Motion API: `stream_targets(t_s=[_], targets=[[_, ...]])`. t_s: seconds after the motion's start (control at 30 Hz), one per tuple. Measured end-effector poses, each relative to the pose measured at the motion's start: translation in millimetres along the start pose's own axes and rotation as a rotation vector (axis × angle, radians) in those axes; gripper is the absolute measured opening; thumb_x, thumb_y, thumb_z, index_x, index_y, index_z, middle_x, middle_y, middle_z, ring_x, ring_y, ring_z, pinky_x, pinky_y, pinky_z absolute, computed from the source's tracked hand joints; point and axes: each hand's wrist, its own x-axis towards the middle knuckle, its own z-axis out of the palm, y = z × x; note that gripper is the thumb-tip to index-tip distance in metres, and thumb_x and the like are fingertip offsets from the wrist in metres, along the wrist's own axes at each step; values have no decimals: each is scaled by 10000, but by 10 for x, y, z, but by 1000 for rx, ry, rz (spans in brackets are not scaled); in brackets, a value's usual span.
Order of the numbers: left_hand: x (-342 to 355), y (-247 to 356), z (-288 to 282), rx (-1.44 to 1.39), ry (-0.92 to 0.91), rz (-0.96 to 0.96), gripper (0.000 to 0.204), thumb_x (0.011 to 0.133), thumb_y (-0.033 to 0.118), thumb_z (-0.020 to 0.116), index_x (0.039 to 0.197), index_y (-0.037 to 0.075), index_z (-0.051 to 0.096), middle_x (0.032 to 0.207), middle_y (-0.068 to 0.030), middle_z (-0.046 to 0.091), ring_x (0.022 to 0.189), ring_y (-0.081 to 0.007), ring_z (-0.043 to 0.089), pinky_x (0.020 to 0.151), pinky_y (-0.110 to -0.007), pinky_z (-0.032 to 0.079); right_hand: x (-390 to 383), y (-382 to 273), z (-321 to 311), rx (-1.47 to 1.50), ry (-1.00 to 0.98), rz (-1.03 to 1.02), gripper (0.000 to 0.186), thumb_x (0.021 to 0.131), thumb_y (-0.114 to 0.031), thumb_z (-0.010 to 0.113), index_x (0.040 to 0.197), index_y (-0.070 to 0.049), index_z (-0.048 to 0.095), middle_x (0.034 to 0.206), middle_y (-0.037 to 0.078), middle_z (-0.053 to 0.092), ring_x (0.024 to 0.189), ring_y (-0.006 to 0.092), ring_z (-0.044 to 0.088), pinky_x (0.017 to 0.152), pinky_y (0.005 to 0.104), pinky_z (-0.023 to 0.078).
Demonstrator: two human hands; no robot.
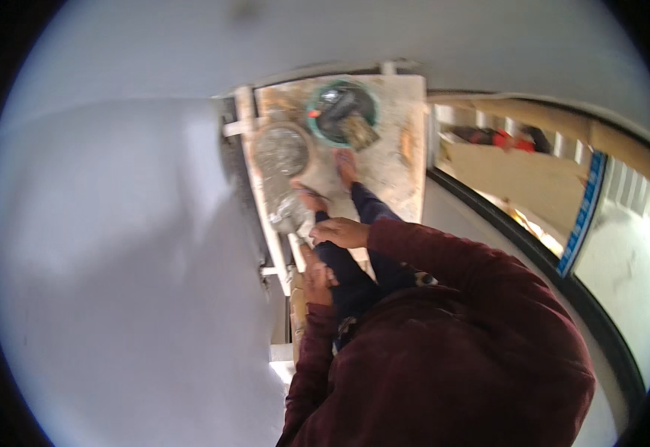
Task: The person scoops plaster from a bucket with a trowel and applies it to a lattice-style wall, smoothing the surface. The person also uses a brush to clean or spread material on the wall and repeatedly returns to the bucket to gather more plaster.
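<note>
My right hand (pixel 342 233) is in front of my dark trouser leg (pixel 344 270), its fingers curled; what they hold, if anything, is hidden. My left hand (pixel 317 284) is lower and to the left, against the same leg and near the platform's left edge. Blur hides how its fingers lie. Just beyond it a grey lump (pixel 286 216), perhaps wet mortar, lies at the board's edge. My bare feet stand on the pale, stained platform board (pixel 396 182).
Ahead of my feet stands a green-rimmed basin (pixel 377 112) with dark things inside and a mortar-crusted piece. Left of it is a round grey patch or pan (pixel 282 149). Grey walls (pixel 131 223) rise left and ahead. At right, a window opening (pixel 519 179) shows someone in red beyond.
</note>
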Motion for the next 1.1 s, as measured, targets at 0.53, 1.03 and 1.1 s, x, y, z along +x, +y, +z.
stream_targets(t_s=[0.53,1.03,1.1], targets=[[1096,-625,-418,305,60,22,307,919,315,532,985,17,502,759,-49,556,611,-119,531,569,-260,452,1334,1552,-1442,-799,431,552,440,793,-110,496,1229,-99,556,1154,196,599,1108,361,554,863,478,475],[1219,-477,-227,489,103,-137,332,896,343,479,857,15,510,675,-82,540,596,-175,528,561,-308,421,2719,2186,-2229,-774,709,129,283,791,-252,591,1010,-72,592,913,189,647,842,365,634,691,445,491],[1243,-488,-212,479,128,-117,328,898,340,487,870,14,509,674,-73,536,590,-165,521,556,-296,418,2524,2060,-2171,-655,806,-7,258,780,-216,610,990,-69,586,879,179,643,813,359,635,677,423,490]])
